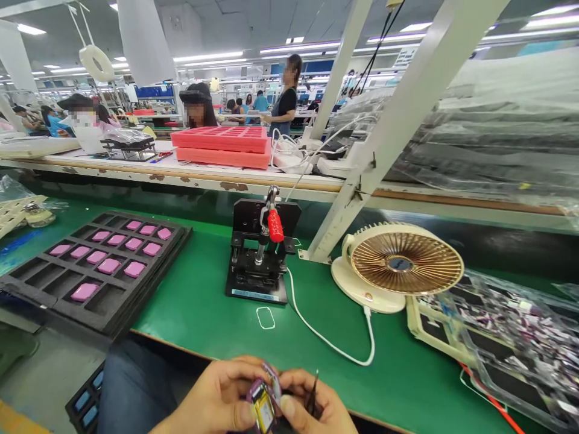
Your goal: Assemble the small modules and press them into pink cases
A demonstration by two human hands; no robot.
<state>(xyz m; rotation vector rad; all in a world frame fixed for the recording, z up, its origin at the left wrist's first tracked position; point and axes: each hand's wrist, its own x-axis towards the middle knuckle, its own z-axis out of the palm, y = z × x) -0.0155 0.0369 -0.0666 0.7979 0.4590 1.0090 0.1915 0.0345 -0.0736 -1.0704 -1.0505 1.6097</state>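
Low in the view, my left hand [219, 395] is closed around a small purple electronic device casing [263, 411], opened to show a yellow and silver battery inside. My right hand [319, 404] pinches the casing's other half [272, 381], which stands tilted beside the battery side. Dark tweezers [313, 392] are also tucked in the right hand, their tip pointing up. Whether a cable joins the two halves is hidden by my fingers. On the green mat ahead lies a thin white rectangular ring [266, 328]. Behind it stands a black clamp press [260, 265] with a red handle [275, 225].
To the left, a black foam tray [108, 301] holds several pink-purple pieces [84, 292]. A cream fan [402, 259] with a white cable stands right, beside a tray of bagged small parts [506, 325]. Red foam trays [221, 147] sit on the shelf; people work beyond.
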